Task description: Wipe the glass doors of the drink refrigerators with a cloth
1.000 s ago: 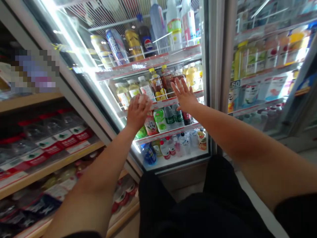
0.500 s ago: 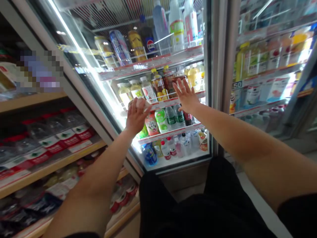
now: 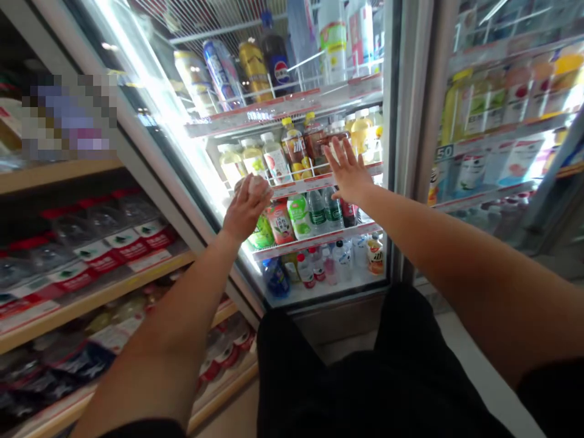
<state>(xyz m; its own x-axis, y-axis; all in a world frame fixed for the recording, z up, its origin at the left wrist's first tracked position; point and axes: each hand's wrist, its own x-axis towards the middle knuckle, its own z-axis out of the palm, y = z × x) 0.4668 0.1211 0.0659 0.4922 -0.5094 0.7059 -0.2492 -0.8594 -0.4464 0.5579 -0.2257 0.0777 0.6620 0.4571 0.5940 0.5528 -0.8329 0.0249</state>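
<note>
I face a lit drinks fridge (image 3: 387, 182) with wire shelves full of bottles. My left hand (image 3: 244, 210) is closed around a pale, round-ended bottle (image 3: 253, 184), held in front of the left end of the middle shelf (image 3: 314, 182). My right hand (image 3: 349, 171) is open with the fingers spread, just before the amber and yellow bottles (image 3: 296, 149) on that same shelf, and it holds nothing. Green-labelled bottles (image 3: 301, 216) stand one shelf below, between my two hands.
Wooden shelves (image 3: 91, 304) with red-and-white packets run along the left. To the right is a second fridge (image 3: 493, 146) behind glass, holding cartons and bottles. Cans and tall bottles (image 3: 255, 67) fill the top shelf. My black-clad legs (image 3: 347, 377) fill the bottom of the view.
My left hand has drifted a little left and back from the shelf, still closed on the pale bottle. My right hand has stayed spread at the middle shelf.
</note>
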